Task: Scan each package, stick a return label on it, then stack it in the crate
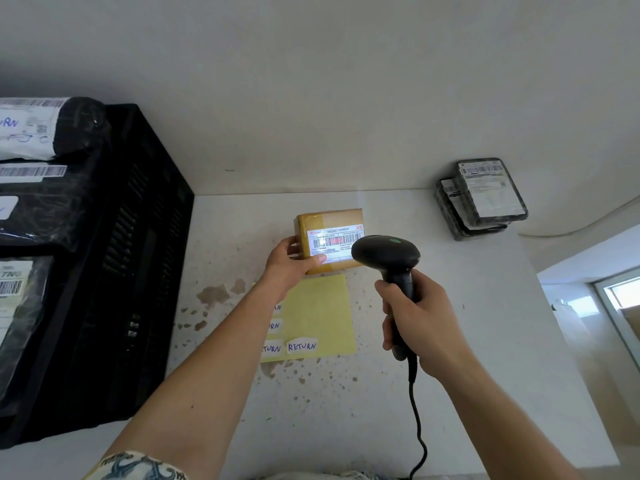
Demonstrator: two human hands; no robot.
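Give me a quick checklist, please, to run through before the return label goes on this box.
1. Box held steady by the left hand: ok.
2. Scanner in the right hand, light on the barcode: ok.
3. Scan registered: cannot tell.
4. Return labels left on the yellow sheet: ok.
5. A hand free to peel a label: not ok, both busy.
6. Room in the crate: cannot tell.
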